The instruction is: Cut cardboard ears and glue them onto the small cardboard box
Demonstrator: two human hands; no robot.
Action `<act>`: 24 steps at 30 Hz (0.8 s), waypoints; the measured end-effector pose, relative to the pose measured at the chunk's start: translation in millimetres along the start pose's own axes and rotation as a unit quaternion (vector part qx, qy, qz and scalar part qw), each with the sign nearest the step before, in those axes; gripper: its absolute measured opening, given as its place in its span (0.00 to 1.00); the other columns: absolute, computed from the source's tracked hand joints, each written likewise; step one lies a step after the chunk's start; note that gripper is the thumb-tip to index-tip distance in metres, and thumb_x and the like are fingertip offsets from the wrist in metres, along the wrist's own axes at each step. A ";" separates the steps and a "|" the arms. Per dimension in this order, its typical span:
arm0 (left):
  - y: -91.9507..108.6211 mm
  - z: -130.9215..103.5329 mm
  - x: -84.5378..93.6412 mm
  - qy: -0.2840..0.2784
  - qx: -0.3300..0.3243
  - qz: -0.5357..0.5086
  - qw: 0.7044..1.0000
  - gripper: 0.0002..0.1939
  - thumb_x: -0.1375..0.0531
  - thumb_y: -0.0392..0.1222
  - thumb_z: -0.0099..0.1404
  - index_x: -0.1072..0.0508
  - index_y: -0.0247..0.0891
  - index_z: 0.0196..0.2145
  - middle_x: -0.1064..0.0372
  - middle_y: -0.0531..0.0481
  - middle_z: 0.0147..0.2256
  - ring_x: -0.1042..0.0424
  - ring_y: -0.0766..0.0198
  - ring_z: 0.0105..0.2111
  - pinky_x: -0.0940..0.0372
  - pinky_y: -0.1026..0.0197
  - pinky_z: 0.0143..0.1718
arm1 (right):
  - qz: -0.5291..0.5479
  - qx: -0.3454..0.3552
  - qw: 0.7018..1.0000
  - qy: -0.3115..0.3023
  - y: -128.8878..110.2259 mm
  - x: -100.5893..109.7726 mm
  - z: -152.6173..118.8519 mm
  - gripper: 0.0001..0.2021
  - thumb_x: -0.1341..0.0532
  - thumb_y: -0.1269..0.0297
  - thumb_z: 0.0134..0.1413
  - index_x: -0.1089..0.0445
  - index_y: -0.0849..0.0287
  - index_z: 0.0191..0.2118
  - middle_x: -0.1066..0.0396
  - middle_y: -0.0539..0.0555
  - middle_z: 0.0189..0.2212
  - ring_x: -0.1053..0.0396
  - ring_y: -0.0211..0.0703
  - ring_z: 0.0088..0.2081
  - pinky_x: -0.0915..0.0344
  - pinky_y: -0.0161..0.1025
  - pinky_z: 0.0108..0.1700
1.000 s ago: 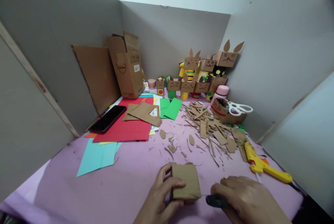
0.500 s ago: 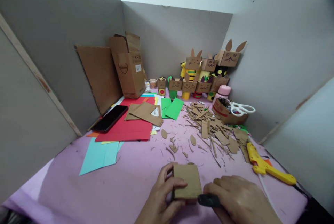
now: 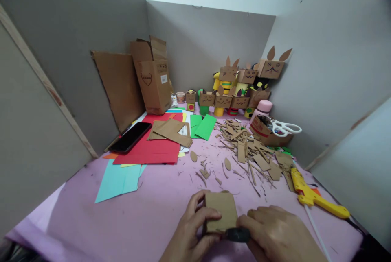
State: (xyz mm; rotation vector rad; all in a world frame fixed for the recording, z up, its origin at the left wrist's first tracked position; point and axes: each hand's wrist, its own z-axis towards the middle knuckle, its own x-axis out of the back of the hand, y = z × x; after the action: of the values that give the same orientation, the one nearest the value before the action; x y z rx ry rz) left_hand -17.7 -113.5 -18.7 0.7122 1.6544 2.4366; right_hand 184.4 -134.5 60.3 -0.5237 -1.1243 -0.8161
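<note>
My left hand (image 3: 197,225) grips a small cardboard box (image 3: 222,210) from its left side, the thumb on the near edge and a finger lying across the top. A black tool with a rounded body (image 3: 238,234) is in my right hand (image 3: 270,229), whose fingers are closed round it. The tool lies along the box's near lower edge and points left, towards my left thumb. Its tip is too small and shaded to tell its kind. Beyond the box are two leaf-shaped cardboard cutouts, one of them an oval piece (image 3: 227,164).
Cardboard scraps (image 3: 244,144) spread across the right middle, with a yellow glue gun (image 3: 317,201) at the right. White scissors (image 3: 285,127) rest in an open box (image 3: 262,132). Coloured paper (image 3: 146,154) and a phone (image 3: 130,137) lie left. Cardboard animal figures (image 3: 222,99) stand behind.
My right hand has shifted the black tool left along the near edge of the cardboard box, away from its right corner. My left hand keeps its hold, and the view has turned slightly.
</note>
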 end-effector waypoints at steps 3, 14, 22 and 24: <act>1.8 -0.2 0.5 0.004 0.002 0.000 1.000 0.16 0.40 0.31 0.58 0.31 0.48 0.42 0.45 0.47 0.55 0.43 0.54 0.56 0.43 0.50 0.54 | 0.005 -0.005 1.000 0.005 -0.8 0.9 4.0 0.13 0.46 0.80 0.39 0.30 0.54 0.23 0.27 0.46 0.15 0.30 0.40 0.17 0.45 0.36 0.20; -0.2 -1.1 0.2 0.001 0.002 0.006 1.000 0.15 0.40 0.31 0.59 0.31 0.48 0.43 0.47 0.46 0.55 0.44 0.54 0.57 0.44 0.48 0.55 | 0.010 -0.003 1.000 0.021 1.1 3.8 3.5 0.14 0.48 0.80 0.36 0.30 0.54 0.22 0.28 0.47 0.15 0.30 0.40 0.16 0.46 0.36 0.19; -2.1 -0.8 -0.3 -0.001 -0.010 0.003 1.000 0.20 0.41 0.29 0.59 0.34 0.51 0.44 0.50 0.48 0.56 0.46 0.54 0.58 0.44 0.49 0.55 | 0.007 -0.007 1.000 0.002 3.5 4.9 -0.7 0.14 0.47 0.80 0.39 0.29 0.53 0.23 0.27 0.47 0.15 0.29 0.41 0.16 0.45 0.37 0.20; -2.7 -0.9 -0.8 -0.001 -0.013 -0.003 1.000 0.19 0.41 0.30 0.59 0.33 0.51 0.44 0.49 0.48 0.56 0.45 0.55 0.57 0.44 0.49 0.55 | 0.007 -0.003 1.000 0.006 2.9 5.2 0.1 0.14 0.47 0.80 0.38 0.29 0.54 0.23 0.27 0.47 0.15 0.29 0.42 0.16 0.45 0.37 0.19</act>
State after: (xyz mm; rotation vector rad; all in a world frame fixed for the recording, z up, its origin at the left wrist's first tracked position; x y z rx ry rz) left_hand -17.9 -113.5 -21.7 0.7058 1.6188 2.4470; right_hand 187.7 -134.1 65.3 -0.5305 -1.1061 -0.8095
